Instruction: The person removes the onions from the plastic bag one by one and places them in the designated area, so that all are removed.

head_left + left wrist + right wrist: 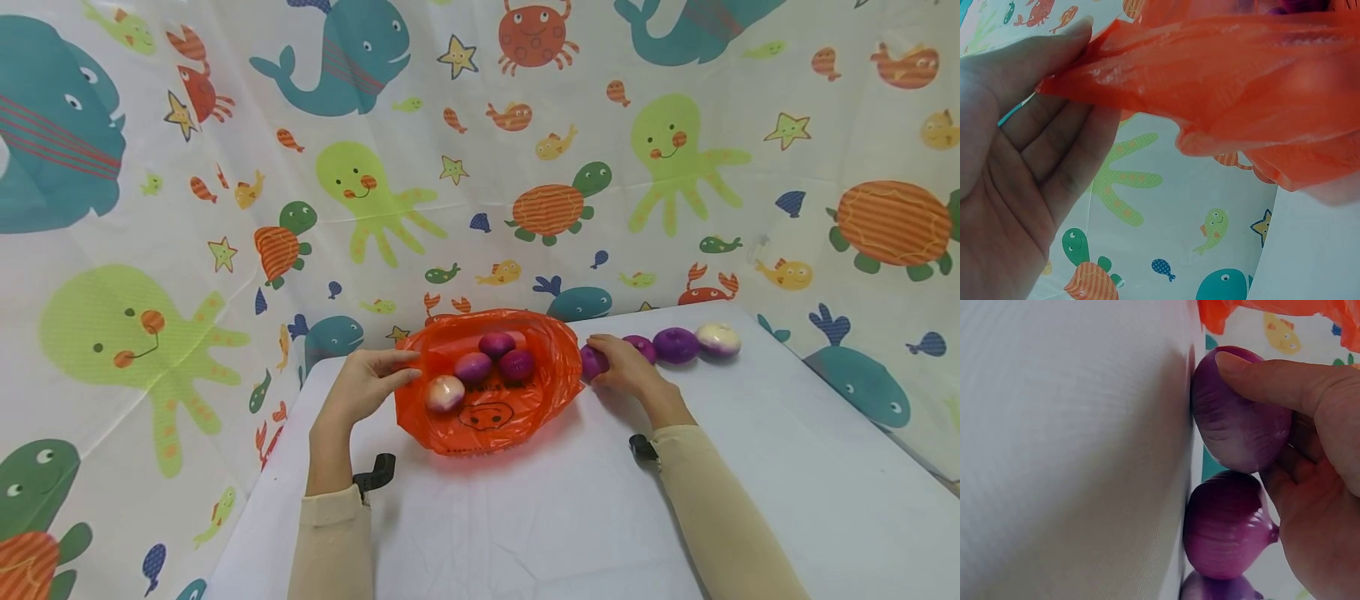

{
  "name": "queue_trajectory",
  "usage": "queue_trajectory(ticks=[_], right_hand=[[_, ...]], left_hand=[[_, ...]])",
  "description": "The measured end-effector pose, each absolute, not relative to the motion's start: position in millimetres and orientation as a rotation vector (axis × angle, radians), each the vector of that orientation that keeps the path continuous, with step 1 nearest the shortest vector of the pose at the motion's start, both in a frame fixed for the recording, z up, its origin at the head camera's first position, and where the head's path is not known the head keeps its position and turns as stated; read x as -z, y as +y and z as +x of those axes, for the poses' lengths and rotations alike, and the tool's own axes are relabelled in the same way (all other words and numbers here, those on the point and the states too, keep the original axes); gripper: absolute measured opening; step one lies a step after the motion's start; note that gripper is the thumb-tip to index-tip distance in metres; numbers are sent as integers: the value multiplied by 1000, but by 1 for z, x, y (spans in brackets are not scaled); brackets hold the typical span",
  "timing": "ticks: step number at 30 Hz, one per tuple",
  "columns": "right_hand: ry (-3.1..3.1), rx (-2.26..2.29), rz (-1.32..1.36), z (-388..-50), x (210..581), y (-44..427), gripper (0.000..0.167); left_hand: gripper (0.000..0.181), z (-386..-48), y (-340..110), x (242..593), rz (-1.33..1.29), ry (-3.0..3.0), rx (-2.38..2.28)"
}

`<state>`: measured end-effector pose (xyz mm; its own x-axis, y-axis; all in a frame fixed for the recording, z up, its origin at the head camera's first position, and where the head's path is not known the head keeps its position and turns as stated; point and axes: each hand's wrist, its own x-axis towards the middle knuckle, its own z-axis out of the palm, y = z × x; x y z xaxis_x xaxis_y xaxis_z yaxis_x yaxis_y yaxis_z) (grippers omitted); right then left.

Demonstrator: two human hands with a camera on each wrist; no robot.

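"My left hand pinches the left rim of an orange-red plastic bag and my right hand grips a red onion just beside its right rim, as seen from the head camera."

"What else is in that view?"

"Three purple onions and one pale onion inside the bag; two more red onions and a whitish onion lined up right of my hand on a white table, before a sea-creature curtain."

"The left wrist?"

"My thumb and fingers hold the bag's edge between them."

"And the right?"

"My thumb and fingers curl round the gripped onion, its neighbour just beside it."
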<state>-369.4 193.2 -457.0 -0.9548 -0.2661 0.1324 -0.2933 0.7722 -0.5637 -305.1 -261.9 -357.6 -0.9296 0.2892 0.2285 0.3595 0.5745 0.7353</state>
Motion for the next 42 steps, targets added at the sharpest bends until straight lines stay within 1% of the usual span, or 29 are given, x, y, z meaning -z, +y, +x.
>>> queue_trajectory(ticks=[13,24,27,32,38,42], right_hand=[[-2900,-892,472,-369,459,193,77],[-2918,-911,437,-369,456,194,82],[-2906,-948,431,-368,453,194,81],[-2849,-999,435,-365,444,196,74],[-2764,-954,398,-361,431,194,63],[-2670,-923,372,-359,424,190,59]], left_hand=[[34,-305,-262,358,-552,-2713,1298],[38,-305,-262,357,-542,-2713,1298],[38,-304,-262,357,-544,-2714,1299],[39,-304,-262,356,-543,-2717,1307],[39,-304,-262,356,-550,-2717,1310],[39,-305,-262,357,-552,-2718,1318]])
